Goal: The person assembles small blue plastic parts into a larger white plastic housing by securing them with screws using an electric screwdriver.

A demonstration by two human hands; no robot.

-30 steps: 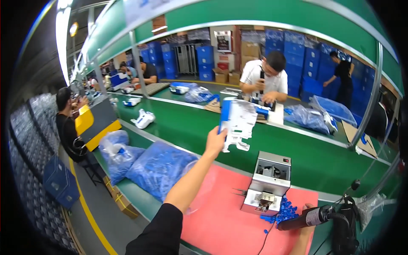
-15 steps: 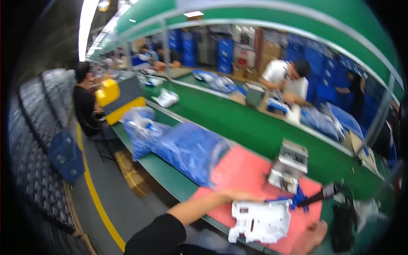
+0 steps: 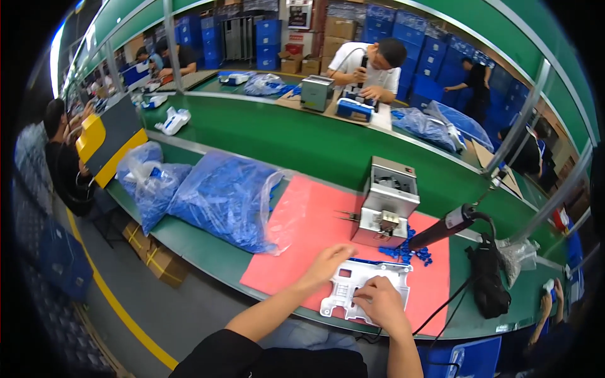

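A white plastic housing with slots and screw posts lies on the pink mat near the table's front edge. A blue strip runs along its far edge. My left hand is closed at the housing's far left corner, its fingertips partly hidden. Over the middle of the housing, my right hand has its fingers pinched together at a slot. Whatever sits between those fingertips is too small or hidden to make out. Small blue plastic parts are heaped just beyond the housing.
A metal screw feeder stands behind the blue parts. An electric screwdriver hangs on its cable at the right, beside a black bag. Large bags of blue parts lie at the left. Across the green belt, a co-worker works.
The view has turned to the right. The housing, tilted up before, now lies flatter on the mat. My right hand has come from beside it to its middle, fingers pinched.
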